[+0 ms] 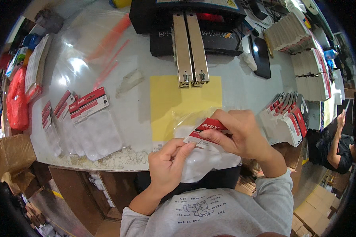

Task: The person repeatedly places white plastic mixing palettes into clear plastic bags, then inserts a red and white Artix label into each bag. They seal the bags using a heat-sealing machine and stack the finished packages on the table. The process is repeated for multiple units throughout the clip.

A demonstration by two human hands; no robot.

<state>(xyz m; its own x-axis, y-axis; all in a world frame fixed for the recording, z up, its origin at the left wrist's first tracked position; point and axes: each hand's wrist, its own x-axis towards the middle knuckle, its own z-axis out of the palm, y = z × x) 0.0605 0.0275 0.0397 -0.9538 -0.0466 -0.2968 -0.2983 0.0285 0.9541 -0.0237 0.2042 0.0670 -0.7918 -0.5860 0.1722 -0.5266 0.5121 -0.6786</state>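
Over the near edge of the table I hold a red and white header card [209, 125] in both hands. My left hand [168, 162] pinches its lower left corner between thumb and fingers. Thumb and fingers of my right hand [241, 134] are closed on its right part. Below the card is a clear plastic bag with a white molded plastic tray [197, 164] in it. Whether the card is fastened to the bag cannot be made out. A yellow sheet [186, 102] lies on the table just beyond my hands.
A black machine [186, 23] with two metal bars stands at the back. Several carded tray packs [95, 130] lie at left, near a red bag [17, 98]. Folded header cards [284, 116] and card stacks [310, 75] are at right, with a phone [260, 57]. Another person [332, 148] is at far right.
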